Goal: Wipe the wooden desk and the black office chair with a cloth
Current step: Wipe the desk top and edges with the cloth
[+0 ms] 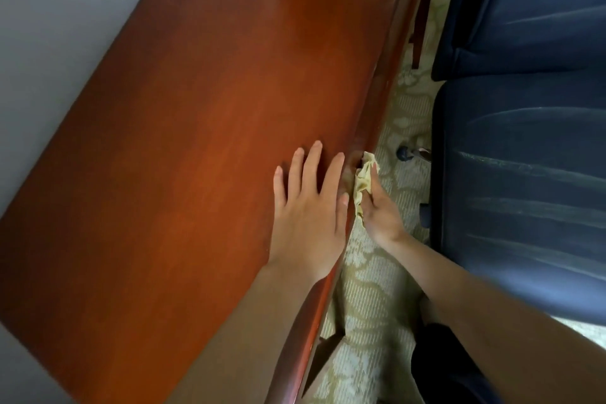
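My left hand [308,203] lies flat on the top of the wooden desk [196,141] near its front edge, fingers straight and spread, holding nothing. My right hand [382,210] is just below that edge, gripping a bunched pale yellow cloth [364,180] and pressing it against the desk's rounded front rim. Most of my right fingers are hidden behind the cloth and the rim, so I cannot tell how far they wrap round it. The cloth's upper end tucks into shadow under the lip.

The desk runs out of view at top and bottom. The office chair [524,174] stands to my right, apart from the desk, cut off by the frame's edge. Its base is hidden under the seat apart from one caster [405,152] on the patterned carpet [370,305]. The chair's surface shows pale streaks.
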`<state>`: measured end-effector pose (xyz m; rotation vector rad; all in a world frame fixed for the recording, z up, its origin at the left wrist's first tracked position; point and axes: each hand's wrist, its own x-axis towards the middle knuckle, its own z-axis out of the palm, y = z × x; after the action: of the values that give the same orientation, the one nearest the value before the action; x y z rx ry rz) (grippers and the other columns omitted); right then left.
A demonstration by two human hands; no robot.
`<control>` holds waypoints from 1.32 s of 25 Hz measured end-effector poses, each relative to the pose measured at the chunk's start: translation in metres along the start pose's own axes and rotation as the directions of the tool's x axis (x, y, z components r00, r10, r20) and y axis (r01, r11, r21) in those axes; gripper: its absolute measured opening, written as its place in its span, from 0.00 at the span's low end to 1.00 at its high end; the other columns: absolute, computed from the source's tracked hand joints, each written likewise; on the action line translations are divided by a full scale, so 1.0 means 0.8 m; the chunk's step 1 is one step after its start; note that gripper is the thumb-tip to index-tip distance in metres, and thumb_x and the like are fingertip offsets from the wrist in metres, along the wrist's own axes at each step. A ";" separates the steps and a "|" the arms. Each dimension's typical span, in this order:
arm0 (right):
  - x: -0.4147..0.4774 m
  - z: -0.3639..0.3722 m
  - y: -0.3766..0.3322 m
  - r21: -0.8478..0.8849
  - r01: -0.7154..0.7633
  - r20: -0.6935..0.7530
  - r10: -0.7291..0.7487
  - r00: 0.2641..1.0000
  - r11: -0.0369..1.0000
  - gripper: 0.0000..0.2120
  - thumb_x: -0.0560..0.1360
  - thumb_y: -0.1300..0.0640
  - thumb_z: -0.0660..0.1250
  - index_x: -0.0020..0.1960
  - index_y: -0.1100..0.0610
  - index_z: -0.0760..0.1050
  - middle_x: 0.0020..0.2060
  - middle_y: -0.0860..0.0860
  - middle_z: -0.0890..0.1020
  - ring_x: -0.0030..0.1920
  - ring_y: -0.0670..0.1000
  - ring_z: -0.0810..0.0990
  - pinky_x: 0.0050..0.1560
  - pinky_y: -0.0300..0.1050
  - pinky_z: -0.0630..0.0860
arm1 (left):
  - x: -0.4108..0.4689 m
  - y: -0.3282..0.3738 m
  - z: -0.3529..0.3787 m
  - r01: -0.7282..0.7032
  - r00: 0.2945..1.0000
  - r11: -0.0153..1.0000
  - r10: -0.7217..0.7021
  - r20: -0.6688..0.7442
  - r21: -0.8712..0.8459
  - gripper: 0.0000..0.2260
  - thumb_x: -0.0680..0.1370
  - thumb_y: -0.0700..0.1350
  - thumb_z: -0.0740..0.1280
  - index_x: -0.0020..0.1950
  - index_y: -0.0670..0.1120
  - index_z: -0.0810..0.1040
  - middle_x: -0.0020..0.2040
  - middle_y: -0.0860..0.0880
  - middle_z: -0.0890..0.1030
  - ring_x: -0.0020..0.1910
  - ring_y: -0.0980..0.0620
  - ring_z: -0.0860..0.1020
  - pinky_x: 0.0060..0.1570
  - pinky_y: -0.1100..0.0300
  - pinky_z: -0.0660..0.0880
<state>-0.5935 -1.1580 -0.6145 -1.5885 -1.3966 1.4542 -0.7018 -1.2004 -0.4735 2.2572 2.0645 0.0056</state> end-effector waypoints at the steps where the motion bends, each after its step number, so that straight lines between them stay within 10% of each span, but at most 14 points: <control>1: 0.019 -0.009 -0.004 0.015 0.002 -0.010 -0.002 1.000 1.000 0.27 0.82 0.56 0.50 0.76 0.47 0.42 0.68 0.54 0.72 0.55 0.52 0.77 0.53 0.39 0.70 | 0.019 0.003 -0.001 -0.014 1.000 1.000 0.014 -0.006 -0.001 0.24 0.81 0.51 0.43 0.78 0.51 0.50 0.79 0.48 0.47 0.77 0.48 0.42 0.74 0.47 0.39; 11: 0.179 -0.103 -0.045 -0.016 -0.070 0.000 0.070 0.998 0.997 0.26 0.83 0.54 0.49 0.76 0.43 0.41 0.60 0.62 0.77 0.55 0.62 0.78 0.47 0.43 0.74 | 0.170 0.009 0.005 0.034 0.996 0.997 -0.040 -0.085 -0.066 0.24 0.81 0.54 0.43 0.78 0.53 0.51 0.78 0.51 0.51 0.77 0.51 0.43 0.74 0.45 0.37; 18: 0.242 -0.128 -0.082 0.199 -0.173 -0.077 0.191 0.979 0.965 0.22 0.83 0.53 0.49 0.76 0.42 0.52 0.64 0.54 0.74 0.59 0.53 0.76 0.61 0.47 0.73 | 0.176 0.009 0.005 0.028 0.995 0.988 -0.042 -0.087 -0.154 0.24 0.80 0.53 0.45 0.77 0.54 0.54 0.78 0.50 0.54 0.77 0.52 0.45 0.74 0.44 0.44; 33: 0.007 -0.032 -0.098 0.598 0.033 0.031 -0.064 0.997 0.801 0.24 0.82 0.59 0.53 0.77 0.48 0.53 0.71 0.44 0.67 0.68 0.40 0.68 0.70 0.45 0.66 | 0.174 0.002 0.008 -0.068 0.991 0.986 0.050 -0.124 -0.150 0.25 0.79 0.48 0.43 0.77 0.54 0.55 0.79 0.52 0.50 0.77 0.50 0.43 0.75 0.49 0.41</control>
<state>-0.5949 -1.1237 -0.5397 -1.1015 -0.8534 1.6937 -0.6876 -1.0624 -0.4874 2.2743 1.9750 0.3014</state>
